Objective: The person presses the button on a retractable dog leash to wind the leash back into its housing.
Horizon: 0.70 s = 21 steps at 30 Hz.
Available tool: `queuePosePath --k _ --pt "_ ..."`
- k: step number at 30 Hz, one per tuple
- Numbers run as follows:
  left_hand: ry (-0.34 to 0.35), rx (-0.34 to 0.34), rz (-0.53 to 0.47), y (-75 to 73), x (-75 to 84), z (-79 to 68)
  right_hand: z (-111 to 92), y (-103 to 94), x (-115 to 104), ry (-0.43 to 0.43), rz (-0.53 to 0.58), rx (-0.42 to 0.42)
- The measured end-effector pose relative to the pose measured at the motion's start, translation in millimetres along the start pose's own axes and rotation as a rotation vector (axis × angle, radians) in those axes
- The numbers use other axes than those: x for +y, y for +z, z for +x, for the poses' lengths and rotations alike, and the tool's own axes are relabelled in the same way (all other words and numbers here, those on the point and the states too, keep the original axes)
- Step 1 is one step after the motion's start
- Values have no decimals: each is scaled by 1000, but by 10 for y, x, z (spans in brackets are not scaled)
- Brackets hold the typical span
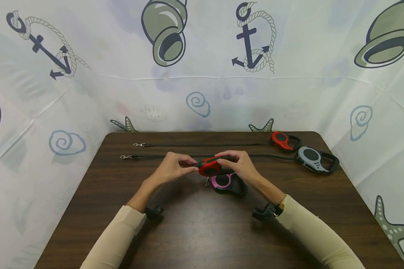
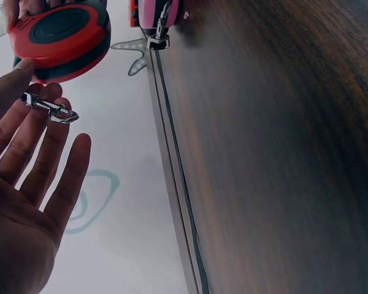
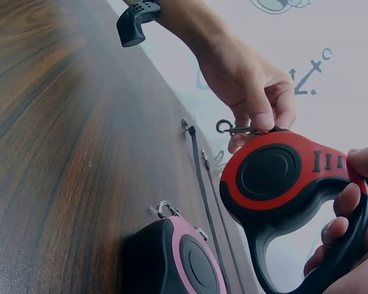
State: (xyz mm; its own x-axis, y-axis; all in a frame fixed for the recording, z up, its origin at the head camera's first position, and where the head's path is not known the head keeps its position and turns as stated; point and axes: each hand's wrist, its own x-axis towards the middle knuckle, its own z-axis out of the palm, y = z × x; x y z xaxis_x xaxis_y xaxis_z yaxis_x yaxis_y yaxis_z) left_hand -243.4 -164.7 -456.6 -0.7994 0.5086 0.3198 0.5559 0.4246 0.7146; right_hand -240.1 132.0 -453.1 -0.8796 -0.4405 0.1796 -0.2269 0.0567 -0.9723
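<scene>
A red and black retractable dog leash (image 1: 210,167) is held up over the table between both hands. My right hand (image 1: 239,164) grips its black loop handle, fingers through the opening and thumb on the red casing in the right wrist view. At the other end my left hand (image 1: 175,164) pinches the base of the metal clip (image 3: 233,128) between thumb and fingers, close against the casing. Below them a pink and black retractable leash (image 1: 222,181) rests on the table, its own clip (image 1: 207,182) pointing left.
Across the brown table (image 1: 202,231), a second red leash (image 1: 280,140) and a grey leash (image 1: 310,156) lie at the back right. Their black cords run out leftward, ending in metal clips (image 1: 139,144). A printed cloth (image 1: 219,101) hangs behind.
</scene>
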Motion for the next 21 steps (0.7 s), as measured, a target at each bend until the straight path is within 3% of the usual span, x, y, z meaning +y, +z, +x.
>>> queuePosePath --k 10,21 --pt "-25 6 6 -8 -39 -42 -9 57 8 29 9 16" --pt "-80 -16 -64 -103 -69 -117 36 216 32 84 196 36"
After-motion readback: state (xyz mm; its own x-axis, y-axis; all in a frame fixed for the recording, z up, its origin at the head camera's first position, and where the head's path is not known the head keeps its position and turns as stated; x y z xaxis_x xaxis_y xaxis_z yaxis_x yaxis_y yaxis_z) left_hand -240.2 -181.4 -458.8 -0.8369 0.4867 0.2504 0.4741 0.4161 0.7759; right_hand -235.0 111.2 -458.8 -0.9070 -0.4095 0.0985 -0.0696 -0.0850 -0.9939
